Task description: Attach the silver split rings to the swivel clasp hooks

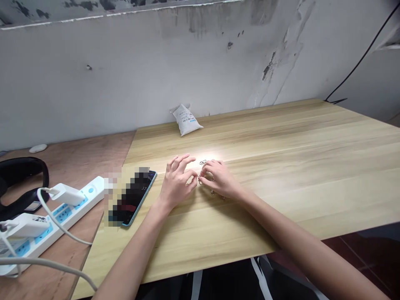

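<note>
Both my hands rest together on the light wooden table (281, 166), near its middle. My left hand (176, 183) has its upper fingers spread, while thumb and forefinger pinch a small metal ring (199, 180) where the hands meet. My right hand (218, 179) is curled, its fingertips pinched on the same small metal piece. A few more small rings lie on the table: one just beyond the fingers (203, 162), others by the right palm (212, 193). They are too small to make out in detail.
A phone (137, 196) lies left of my left hand, screen lit. A white power strip (53, 216) with chargers and cables sits on the darker table at left, beside a black headset (18, 179). A small white packet (186, 119) lies by the wall.
</note>
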A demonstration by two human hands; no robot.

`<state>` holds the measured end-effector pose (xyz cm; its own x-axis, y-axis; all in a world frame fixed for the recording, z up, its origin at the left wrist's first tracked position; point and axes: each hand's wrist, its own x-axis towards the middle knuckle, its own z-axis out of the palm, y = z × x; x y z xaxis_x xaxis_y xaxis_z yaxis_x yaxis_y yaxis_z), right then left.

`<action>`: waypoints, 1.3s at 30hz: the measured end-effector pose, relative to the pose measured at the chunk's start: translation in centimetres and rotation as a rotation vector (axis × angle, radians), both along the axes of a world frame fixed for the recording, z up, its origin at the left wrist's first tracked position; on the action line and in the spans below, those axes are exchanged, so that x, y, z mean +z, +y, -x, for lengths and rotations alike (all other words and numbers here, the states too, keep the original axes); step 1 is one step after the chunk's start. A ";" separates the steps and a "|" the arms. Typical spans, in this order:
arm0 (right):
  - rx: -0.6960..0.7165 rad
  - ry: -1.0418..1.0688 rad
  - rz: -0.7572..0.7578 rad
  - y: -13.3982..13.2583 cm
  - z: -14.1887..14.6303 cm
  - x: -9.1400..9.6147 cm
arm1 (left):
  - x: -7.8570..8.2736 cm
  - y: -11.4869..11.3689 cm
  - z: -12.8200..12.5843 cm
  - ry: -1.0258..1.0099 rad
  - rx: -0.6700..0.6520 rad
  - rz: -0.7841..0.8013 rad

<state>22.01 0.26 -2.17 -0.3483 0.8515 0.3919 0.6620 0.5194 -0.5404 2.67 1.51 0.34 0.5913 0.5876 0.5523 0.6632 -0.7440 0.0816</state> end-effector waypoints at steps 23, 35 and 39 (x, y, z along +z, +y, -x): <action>0.067 0.018 -0.258 -0.7 -0.1 1.4 | 0.8 0.0 0.7 -0.045 0.106 -0.075; 0.144 0.149 -0.085 0.4 -1.0 0.9 | 1.0 -0.6 0.2 -0.148 0.040 -0.184; -0.001 -0.086 -0.290 0.8 -2.1 1.5 | 0.9 -0.4 0.1 -0.143 0.071 -0.059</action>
<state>24.06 1.05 -0.68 -0.3899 0.7088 0.5878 0.6993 0.6432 -0.3118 2.53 1.11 1.26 0.4624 0.5892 0.6626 0.6986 -0.7023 0.1370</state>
